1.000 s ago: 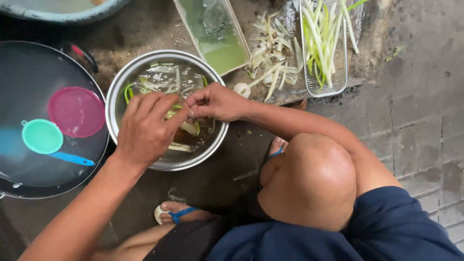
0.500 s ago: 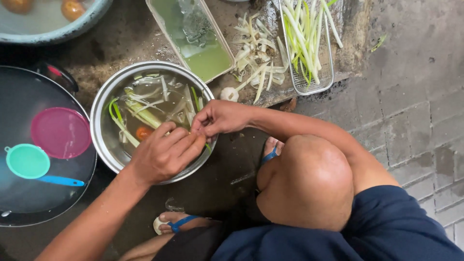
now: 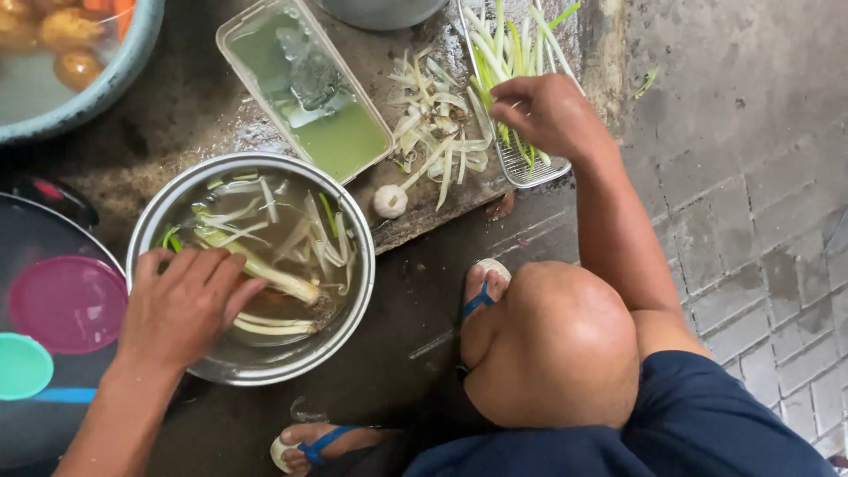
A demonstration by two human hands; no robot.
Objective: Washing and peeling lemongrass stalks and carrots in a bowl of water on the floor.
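1. Bottom of frame: person crouching, bare knee (image 3: 555,344) lower centre right, dark blue shorts (image 3: 671,424) at bottom right, feet in blue-strapped sandals (image 3: 477,296) on wet dark ground
2. Left hand (image 3: 181,305) lower left, reaching into metal bowl (image 3: 349,300), fingers curled loosely over a thick pale green stalk (image 3: 265,274); looks like a light grasp on its near end, thumb side hidden so grip not fully clear
3. Metal bowl sits left of centre, holds murky water with floating green and white stalk pieces (image 3: 291,230)
4. Far left edge: dark round tub (image 3: 35,256) with a pink lid (image 3: 66,305) and a teal scoop (image 3: 22,367) floating on it, just beside the bowl
5. Centre, beyond the bowl: small white bulb (image 3: 389,201) on the wet slab, next to a loose pile of pale peeled trimmings (image 3: 437,132)
6. Upper centre left: clear rectangular tub (image 3: 234,40) with green liquid, tilted diagonally
7. Right hand (image 3: 548,115) upper right of centre, fingers pinched together on cleaned green-white stalks (image 3: 503,53) lying in a metal mesh tray (image 3: 530,172)
8. Top left corner: blue-grey basin (image 3: 106,84) of water with round brownish vegetables (image 3: 53,31)
9. Right side: grey brick paving (image 3: 760,230), well apart from both hands
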